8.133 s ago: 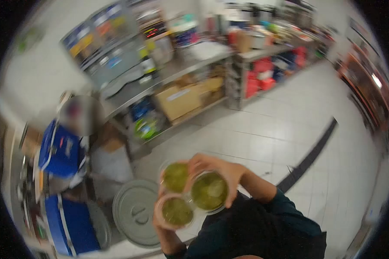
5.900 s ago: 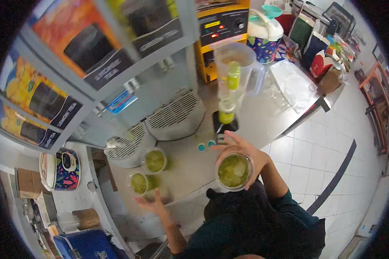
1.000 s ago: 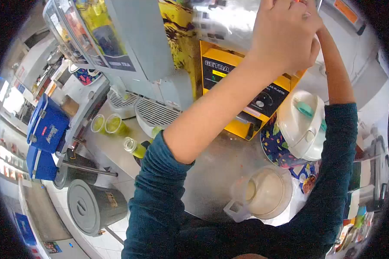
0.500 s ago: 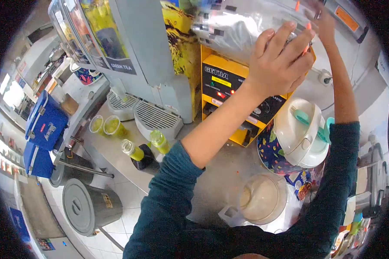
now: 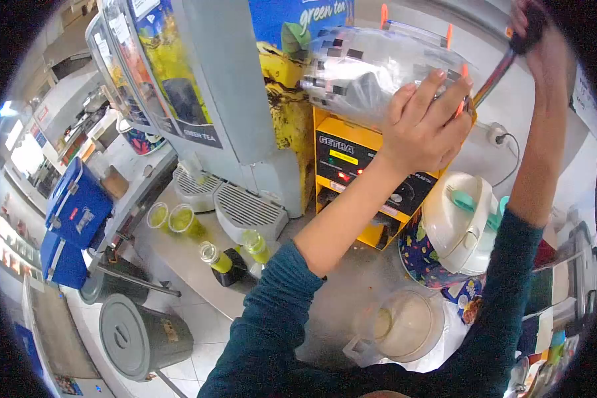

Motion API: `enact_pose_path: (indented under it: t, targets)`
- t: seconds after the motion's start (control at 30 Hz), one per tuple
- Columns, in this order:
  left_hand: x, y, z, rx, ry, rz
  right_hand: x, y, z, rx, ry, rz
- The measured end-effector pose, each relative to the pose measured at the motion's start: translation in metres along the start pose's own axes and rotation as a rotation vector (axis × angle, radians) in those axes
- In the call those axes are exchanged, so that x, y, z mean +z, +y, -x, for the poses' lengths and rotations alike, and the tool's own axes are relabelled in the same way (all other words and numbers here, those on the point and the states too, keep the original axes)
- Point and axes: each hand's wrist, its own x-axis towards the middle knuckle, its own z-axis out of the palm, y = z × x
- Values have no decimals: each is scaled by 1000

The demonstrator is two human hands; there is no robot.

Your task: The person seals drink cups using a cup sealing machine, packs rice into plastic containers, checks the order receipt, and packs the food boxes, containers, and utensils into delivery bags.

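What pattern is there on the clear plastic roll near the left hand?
The clear plastic roll has black rectangles; the head view shows them best.

Pale floor tiles (image 5: pixel 209 359) border a metal table (image 5: pixel 341 288).

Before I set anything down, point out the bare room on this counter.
The counter has its larger bare patch between the yellow machine, the bottles and the clear jug, partly hidden by the left sleeve. A narrower strip lies between the cups and the outer edge. Crowded: the right, where flowered pot, packet and jug bunch.
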Motion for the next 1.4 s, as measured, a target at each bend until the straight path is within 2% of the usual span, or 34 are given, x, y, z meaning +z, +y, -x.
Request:
enact_pose_path:
  t: [0.03,0.1,0.23,0.37,0.47,0.6,0.7,0.83,1.1,1.4]
  targets:
    - [-1,0,0,3,4,-9,-18,2,5,-75,-129,-9]
    - [-1,2,1,2,4,-21,-25,0,30,-123,-230,14]
    - [0,0,0,13,14,-36,10,-16,128,-147,-208,-91]
    - [-1,-1,0,8,8,-8,25,-5,215,-334,-200,245]
    - [-4,-1,0,10,-23,5,31,-5,244,-343,-211,373]
    - [-9,2,-1,-5,-61,4,29,-16,253,-209,-231,511]
    - [-12,3,-3,-24,-99,13,22,-19,247,-331,-313,640]
    - [-13,2,-5,-5,-113,2,23,-17,255,-350,-185,744]
    - [-17,4,-6,-19,-135,9,27,-13,261,-315,-94,665]
    - [-19,5,-8,-13,-137,33,28,-7,262,-389,-17,690]
